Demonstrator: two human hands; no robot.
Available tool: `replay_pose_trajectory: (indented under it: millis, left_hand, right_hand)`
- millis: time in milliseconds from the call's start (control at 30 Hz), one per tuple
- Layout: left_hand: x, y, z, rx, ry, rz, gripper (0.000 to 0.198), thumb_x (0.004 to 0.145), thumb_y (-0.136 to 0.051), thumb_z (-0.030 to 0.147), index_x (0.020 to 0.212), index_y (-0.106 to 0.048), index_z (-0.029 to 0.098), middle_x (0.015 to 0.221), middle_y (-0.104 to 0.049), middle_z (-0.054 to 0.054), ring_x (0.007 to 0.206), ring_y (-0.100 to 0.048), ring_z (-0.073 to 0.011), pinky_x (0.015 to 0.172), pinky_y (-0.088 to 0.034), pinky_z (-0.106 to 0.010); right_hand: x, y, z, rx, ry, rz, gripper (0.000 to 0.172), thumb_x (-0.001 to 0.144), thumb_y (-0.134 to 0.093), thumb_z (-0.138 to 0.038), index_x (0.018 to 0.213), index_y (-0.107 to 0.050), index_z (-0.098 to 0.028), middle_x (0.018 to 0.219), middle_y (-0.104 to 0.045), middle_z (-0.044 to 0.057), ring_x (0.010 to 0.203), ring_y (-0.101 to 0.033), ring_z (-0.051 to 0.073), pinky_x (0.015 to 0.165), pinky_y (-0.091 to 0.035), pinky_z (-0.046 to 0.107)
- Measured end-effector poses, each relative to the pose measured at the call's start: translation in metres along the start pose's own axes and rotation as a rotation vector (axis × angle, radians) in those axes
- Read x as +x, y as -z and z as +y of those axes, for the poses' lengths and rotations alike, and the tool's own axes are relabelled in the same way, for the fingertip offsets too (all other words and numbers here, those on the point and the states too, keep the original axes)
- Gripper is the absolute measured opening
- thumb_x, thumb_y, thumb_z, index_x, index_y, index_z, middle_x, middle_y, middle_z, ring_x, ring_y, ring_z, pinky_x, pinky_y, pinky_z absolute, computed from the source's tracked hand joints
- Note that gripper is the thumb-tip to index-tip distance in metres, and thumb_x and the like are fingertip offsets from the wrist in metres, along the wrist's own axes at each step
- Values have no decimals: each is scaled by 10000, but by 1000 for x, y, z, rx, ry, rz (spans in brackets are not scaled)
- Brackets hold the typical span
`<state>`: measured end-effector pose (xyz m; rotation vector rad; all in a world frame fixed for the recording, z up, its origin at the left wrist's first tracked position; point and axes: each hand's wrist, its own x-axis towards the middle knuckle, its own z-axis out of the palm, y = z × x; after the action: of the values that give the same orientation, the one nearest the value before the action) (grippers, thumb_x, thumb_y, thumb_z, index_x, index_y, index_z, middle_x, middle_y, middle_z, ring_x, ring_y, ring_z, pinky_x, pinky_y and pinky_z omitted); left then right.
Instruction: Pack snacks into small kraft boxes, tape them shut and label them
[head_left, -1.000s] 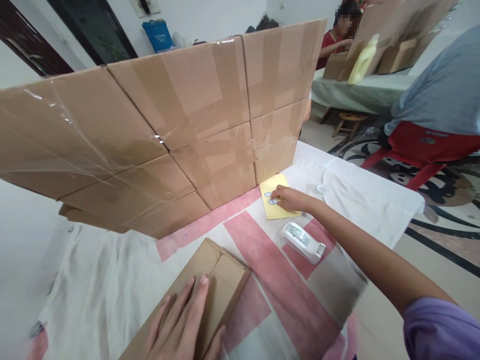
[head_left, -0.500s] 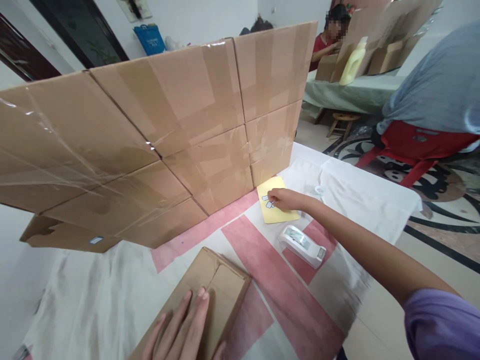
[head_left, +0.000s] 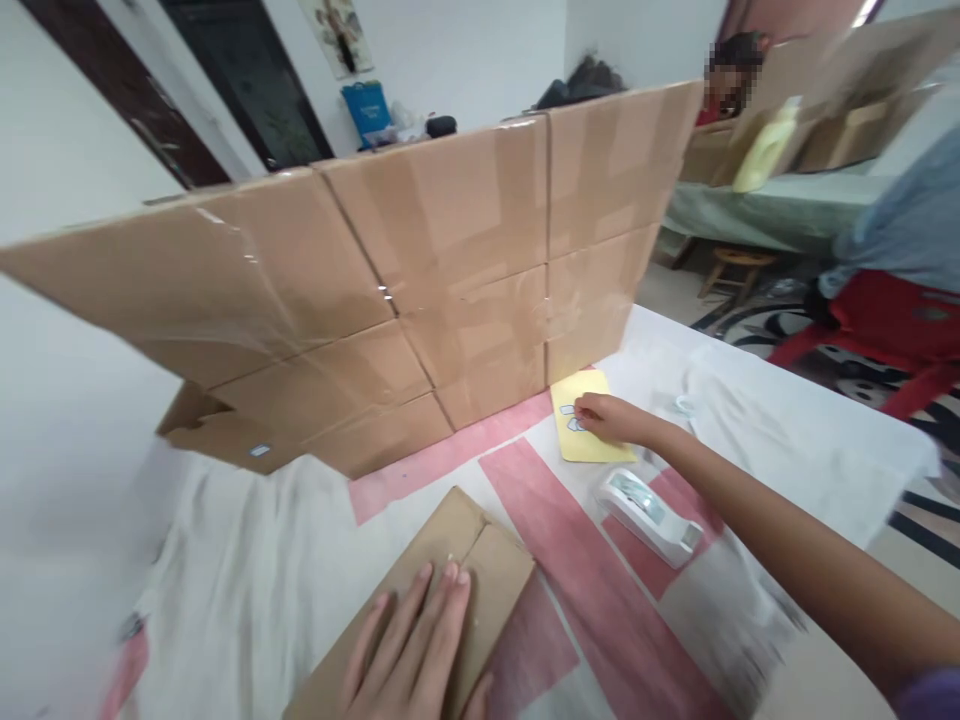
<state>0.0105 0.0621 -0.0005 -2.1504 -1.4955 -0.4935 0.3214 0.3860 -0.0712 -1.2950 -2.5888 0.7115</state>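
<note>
My left hand (head_left: 420, 640) lies flat on a small brown cardboard box (head_left: 491, 590), with its fingers stretched out and the thumb by the box's side. At the foot of a cardboard partition, a yellow card (head_left: 600, 450) bears a few small white labels with dark outlines (head_left: 575, 425). Over this card, the fingertips of my right hand (head_left: 609, 418) are pinched together at the labels. Whatever they may hold is too small to make out. A white tape dispenser (head_left: 651, 515) sits on the cloth just below my right forearm.
A tall taped cardboard partition (head_left: 472, 330) stands across the back of the cloth-covered table (head_left: 405, 500). Behind it on the right, another person sits at a second table (head_left: 810, 205) with a yellow bottle (head_left: 766, 150). A red chair (head_left: 892, 320) holds a person in grey.
The camera view has swung left, so everything sits farther right in the picture. My left hand still rests on the box and my right hand stays pinched at the card.
</note>
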Motion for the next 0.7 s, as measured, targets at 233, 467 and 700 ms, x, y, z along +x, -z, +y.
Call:
replay_pose_trajectory:
  millis: [233,467,700]
  left_hand:
    - [11,10,-4,51,-75,-23,562,860,-553,398,1373,-589,171,1402,-611,37,1203,-643,-194,1063,-429,-336]
    - [-2,38,-55,-543,498,52,299,928,-583,435,1184,-693,325,1161,-759,12,1078,-701,-196,912,-555,-332]
    - [15,-53,-245,-788,1602,540,225,913,-666,295,1078,-650,143,1019,-683,-43,903,-660,-168,841,-572,-379]
  right_hand:
    - [7,0,2,-45,-45,25,90,833,-490,-275,843,-552,-211,774,-632,53,694,-595,213,624,-418,300]
    - [9,14,-69,-180,61,77,290,919,-480,-394,1149,-552,-234,1146,-659,121,934,-676,268,745,-486,370]
    - [32,14,-173,-143,359,63,196,952,-480,-329,1082,-584,-227,1168,-654,105,978,-668,253,782,-494,354]
